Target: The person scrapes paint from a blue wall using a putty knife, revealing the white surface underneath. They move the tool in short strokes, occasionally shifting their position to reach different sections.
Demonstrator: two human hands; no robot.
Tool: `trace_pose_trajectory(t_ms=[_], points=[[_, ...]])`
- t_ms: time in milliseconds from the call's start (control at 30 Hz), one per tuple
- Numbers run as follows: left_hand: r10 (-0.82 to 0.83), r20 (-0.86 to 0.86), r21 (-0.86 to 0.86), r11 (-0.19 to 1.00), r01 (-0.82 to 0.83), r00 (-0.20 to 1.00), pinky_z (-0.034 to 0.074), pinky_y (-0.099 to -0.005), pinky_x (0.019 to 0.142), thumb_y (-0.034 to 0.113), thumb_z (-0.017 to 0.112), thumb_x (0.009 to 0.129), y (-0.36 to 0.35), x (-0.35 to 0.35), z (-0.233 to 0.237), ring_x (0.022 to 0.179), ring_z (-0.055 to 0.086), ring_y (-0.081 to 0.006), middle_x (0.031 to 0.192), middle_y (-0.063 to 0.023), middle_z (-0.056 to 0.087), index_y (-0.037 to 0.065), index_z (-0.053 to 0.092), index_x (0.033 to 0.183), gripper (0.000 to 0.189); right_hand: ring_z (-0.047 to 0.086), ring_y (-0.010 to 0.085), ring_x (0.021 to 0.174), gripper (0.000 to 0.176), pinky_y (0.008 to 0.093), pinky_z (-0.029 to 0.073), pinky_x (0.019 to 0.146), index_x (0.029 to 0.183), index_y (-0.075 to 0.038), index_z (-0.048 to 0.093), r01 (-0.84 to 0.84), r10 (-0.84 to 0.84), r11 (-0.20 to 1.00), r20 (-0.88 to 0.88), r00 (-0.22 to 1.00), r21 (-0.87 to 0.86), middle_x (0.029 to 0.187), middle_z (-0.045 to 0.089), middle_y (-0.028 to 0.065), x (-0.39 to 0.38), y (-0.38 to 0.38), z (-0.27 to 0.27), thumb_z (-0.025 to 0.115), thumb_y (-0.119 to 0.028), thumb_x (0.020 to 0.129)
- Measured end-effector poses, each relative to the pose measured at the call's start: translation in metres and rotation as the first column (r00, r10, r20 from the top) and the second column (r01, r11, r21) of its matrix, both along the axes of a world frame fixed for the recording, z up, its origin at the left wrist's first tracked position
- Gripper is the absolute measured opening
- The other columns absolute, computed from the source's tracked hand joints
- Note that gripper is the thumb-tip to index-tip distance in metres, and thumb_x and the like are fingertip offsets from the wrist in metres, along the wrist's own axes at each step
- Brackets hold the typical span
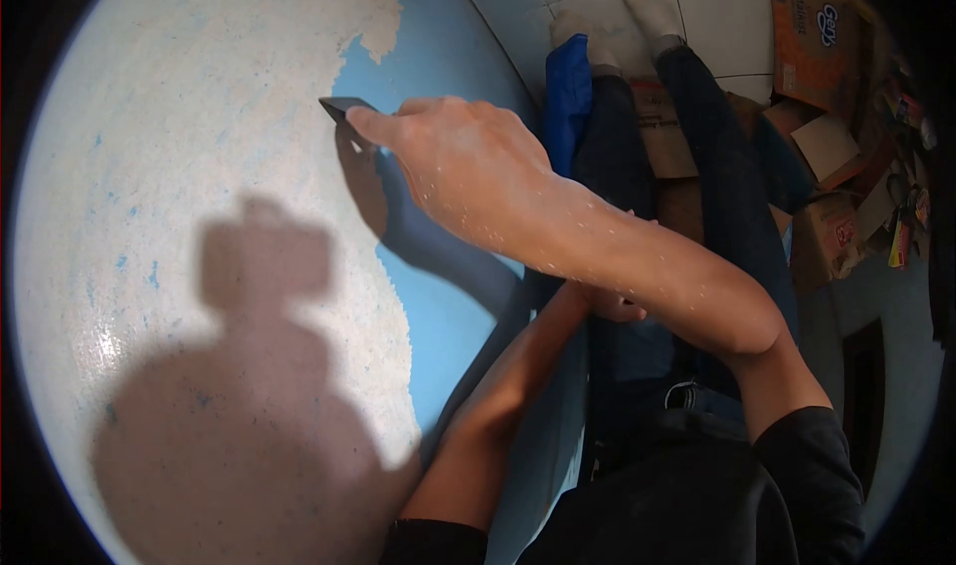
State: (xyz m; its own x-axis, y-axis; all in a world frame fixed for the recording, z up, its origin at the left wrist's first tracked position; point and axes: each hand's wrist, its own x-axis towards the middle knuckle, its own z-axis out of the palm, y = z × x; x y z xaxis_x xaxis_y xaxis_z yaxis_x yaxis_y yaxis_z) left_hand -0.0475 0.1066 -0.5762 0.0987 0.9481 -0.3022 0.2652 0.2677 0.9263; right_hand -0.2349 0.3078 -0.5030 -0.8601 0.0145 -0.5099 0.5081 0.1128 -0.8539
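Observation:
My right hand [463,147] is closed around a scraper, its handle hidden in my fist. The scraper's dark, flat blade [344,105] lies against the wall, close to the ragged border between a whitish area [189,147] and blue paint [438,57]. Pale flecks dot the back of that hand and the forearm. Lower down, my left hand [619,306] is mostly covered by my right forearm. Its visible fingers are curled in near my lap; whatever they may hold is hidden.
A blue cloth-like thing [568,102] hangs beside my leg. White floor tiles [717,17] lie under my feet. An orange carton [817,42], another cardboard box [827,231] and assorted clutter stand at the right. My shadow falls over the lower wall.

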Motion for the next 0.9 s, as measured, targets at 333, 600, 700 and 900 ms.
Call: trace_pose_trajectory(t_ms=[333, 600, 700, 900], points=[[-0.127, -0.076, -0.082, 0.989, 0.121, 0.989, 0.015, -0.0558, 0.130, 0.041, 0.052, 0.102, -0.012, 0.010, -0.004, 0.155, 0.033, -0.0242, 0.161, -0.0033, 0.046, 0.022, 0.051, 0.152, 0.053, 0.076, 0.0371, 0.090, 0.049, 0.0454, 0.064, 0.077, 0.138, -0.003, 0.063, -0.064, 0.064, 0.998, -0.005, 0.998, 0.007, 0.113, 0.074, 0.0198, -0.008, 0.013, 0.001, 0.059, 0.002, 0.090], [-0.076, -0.035, -0.075, 0.994, 0.073, 0.996, 0.019, -0.0545, 0.130, 0.040, 0.055, 0.100, -0.003, 0.001, 0.005, 0.154, 0.035, -0.0245, 0.160, -0.0062, 0.047, 0.020, 0.056, 0.148, 0.052, 0.076, 0.0381, 0.088, 0.047, 0.0456, 0.063, 0.072, 0.135, 0.000, 0.064, 0.037, -0.032, 0.998, -0.095, 0.995, 0.042, 0.109, 0.074, 0.0191, 0.004, 0.003, 0.017, 0.062, 0.000, 0.088], [0.010, 0.148, -0.121, 0.993, 0.008, 0.989, 0.020, -0.0548, 0.129, 0.037, 0.056, 0.100, -0.006, 0.003, 0.008, 0.154, 0.036, -0.0250, 0.159, -0.0071, 0.048, 0.020, 0.057, 0.147, 0.050, 0.076, 0.0387, 0.087, 0.047, 0.0456, 0.063, 0.071, 0.135, 0.000, 0.064, 0.007, -0.003, 0.997, -0.050, 0.999, 0.077, 0.109, 0.074, 0.0196, 0.002, -0.001, 0.007, 0.061, 0.000, 0.089], [-0.194, -0.108, -0.104, 0.978, 0.183, 0.975, 0.011, -0.0525, 0.132, 0.045, 0.042, 0.108, -0.007, 0.001, 0.002, 0.156, 0.030, -0.0183, 0.165, -0.0021, 0.042, 0.022, 0.047, 0.155, 0.052, 0.076, 0.0374, 0.089, 0.045, 0.0454, 0.064, 0.074, 0.137, -0.002, 0.065, 0.024, -0.022, 0.999, -0.047, 0.999, 0.039, 0.109, 0.075, 0.0177, 0.002, -0.003, 0.003, 0.057, 0.000, 0.092]])
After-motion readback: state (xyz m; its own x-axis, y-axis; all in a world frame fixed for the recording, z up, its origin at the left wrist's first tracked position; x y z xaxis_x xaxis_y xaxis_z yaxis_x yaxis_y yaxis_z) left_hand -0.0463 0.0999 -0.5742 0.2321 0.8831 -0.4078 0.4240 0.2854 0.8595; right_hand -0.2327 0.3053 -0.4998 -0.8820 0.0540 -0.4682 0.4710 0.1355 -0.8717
